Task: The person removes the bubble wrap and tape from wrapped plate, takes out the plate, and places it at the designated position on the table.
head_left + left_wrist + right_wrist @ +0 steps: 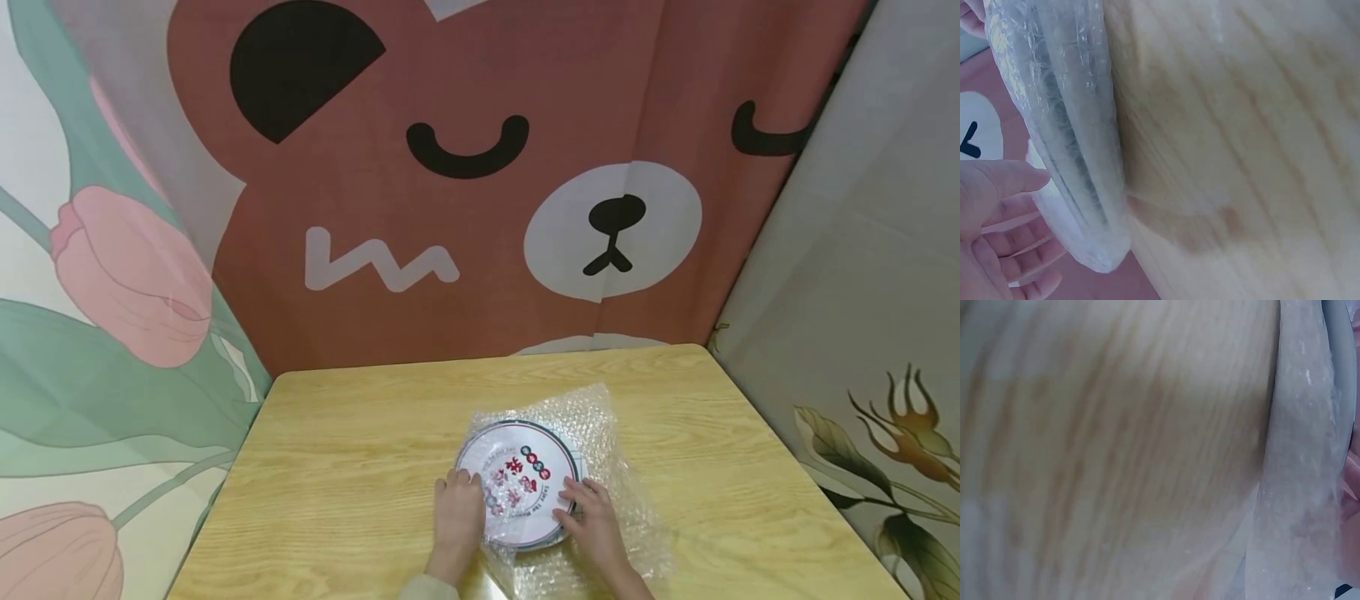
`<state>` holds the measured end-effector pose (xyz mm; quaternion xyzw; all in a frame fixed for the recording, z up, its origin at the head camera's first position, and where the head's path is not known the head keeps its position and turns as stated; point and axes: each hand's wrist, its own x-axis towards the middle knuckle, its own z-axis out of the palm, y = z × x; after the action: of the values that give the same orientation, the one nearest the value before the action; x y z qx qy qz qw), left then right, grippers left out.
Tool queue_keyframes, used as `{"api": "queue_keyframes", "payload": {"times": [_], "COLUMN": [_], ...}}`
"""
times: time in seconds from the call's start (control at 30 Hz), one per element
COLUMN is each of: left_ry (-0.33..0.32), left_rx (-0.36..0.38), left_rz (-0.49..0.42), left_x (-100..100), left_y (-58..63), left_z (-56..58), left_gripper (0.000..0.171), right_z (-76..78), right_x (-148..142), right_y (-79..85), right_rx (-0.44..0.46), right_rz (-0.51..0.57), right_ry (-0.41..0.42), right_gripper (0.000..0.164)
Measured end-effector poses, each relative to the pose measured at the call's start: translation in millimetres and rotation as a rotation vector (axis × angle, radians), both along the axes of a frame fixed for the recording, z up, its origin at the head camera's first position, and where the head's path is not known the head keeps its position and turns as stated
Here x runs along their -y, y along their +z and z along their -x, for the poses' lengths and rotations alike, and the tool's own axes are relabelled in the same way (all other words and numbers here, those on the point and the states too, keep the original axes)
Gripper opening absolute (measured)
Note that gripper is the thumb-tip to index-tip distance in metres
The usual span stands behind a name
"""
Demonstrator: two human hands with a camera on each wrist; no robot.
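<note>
The space behind the table (337, 442) was closed off by a reddish-brown curtain (480, 225) printed with a sleepy bear's face; pink tulips were shown on the fabric at the left, and brownish blooms and dark leaves on the grey fabric at the right. Wood grain was displayed across the yellowish tabletop.

A round white plate (536, 529) was placed face up near the front of the table, on a sheet of clear bubble wrap (596, 421) by which its left part was also covered. The white face was bordered by a dark greenish band and a thin red line. Its middle was decorated with large red characters, too small to be read surely, and with pinkish figures blurred by the film. Four round badges, alternately green and red, were lined up on a slant near the upper right, their marks not legible. Along the lower right, curved dark lettering could be read as "Enjoy The", the rest being unclear.

The plate's left edge was touched through the wrap by the left hand (459, 512), its fingers bent; whether the film was pinched could not be told. The right rim was touched by the loosely extended, parted fingers of the right hand (596, 525).
</note>
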<state>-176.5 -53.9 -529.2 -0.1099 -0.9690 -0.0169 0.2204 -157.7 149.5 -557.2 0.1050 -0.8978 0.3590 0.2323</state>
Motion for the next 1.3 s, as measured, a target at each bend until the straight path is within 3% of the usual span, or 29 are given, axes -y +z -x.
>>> {"api": "queue_keyframes", "payload": {"times": [0.2,0.43,0.6,1.1,1.3], "left_ry": [-0.023,-0.049,-0.048,-0.032,-0.043], "left_rx": [-0.002,0.129,0.156,0.114,0.072], "left_rz": [0.067,0.138,0.184,0.198,0.168], "left_x": [-10,-21,-25,-27,-26], "left_y": [2.7,8.1,8.5,4.3,7.8], "left_z": [11.4,22.7,25.8,31.0,34.3], "left_gripper": [0.007,0.013,0.011,0.007,0.008], "right_z": [-1.0,-2.9,-3.3,0.8,2.2], "right_x": [2,3,4,3,2], "right_y": [0.1,-2.5,-4.3,-8.5,-6.6], "right_rx": [0.04,0.075,0.061,-0.012,0.02], "right_rz": [0.042,0.051,0.044,0.01,0.014], "right_ry": [0.019,0.018,0.018,-0.001,-0.006], "right_gripper": [0.021,0.021,0.021,0.024,0.025]}}
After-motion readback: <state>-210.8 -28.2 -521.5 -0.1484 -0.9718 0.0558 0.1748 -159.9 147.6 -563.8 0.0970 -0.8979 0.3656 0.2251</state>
